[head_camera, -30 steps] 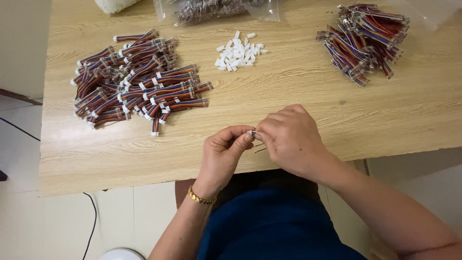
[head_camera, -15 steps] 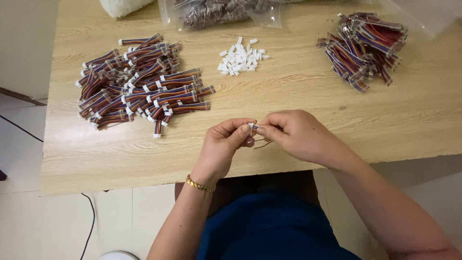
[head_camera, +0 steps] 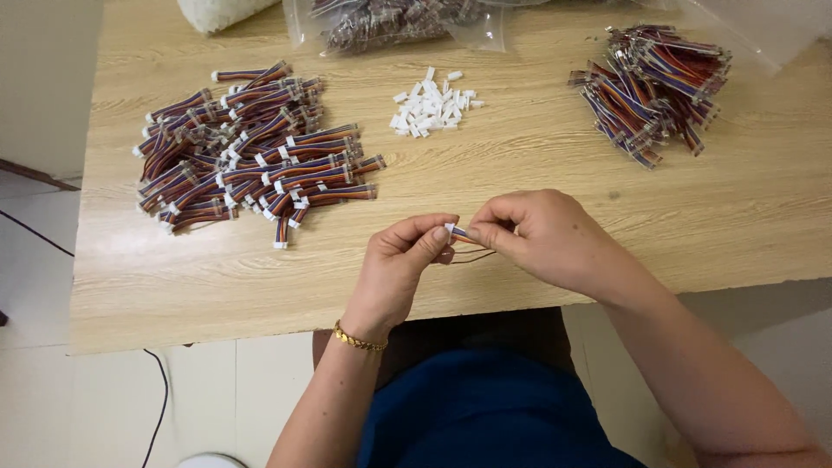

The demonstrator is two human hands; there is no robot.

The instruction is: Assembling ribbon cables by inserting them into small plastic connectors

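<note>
I see the small white connector (head_camera: 450, 229) with its short multicoloured wire lead (head_camera: 463, 234) above the wooden table's (head_camera: 520, 173) near edge, pinched between my left hand (head_camera: 400, 264) and right hand (head_camera: 542, 238). I'd judge keeping both grips close to the connector seats it squarely.

Small cable piece (head_camera: 459, 234) mostly hidden between pinching fingers of left hand (head_camera: 400, 264) and right hand (head_camera: 542, 238); wire count too small to tell. Clear bag (head_camera: 390, 22) and white bundle (head_camera: 221, 10) cut by top edge.
</note>
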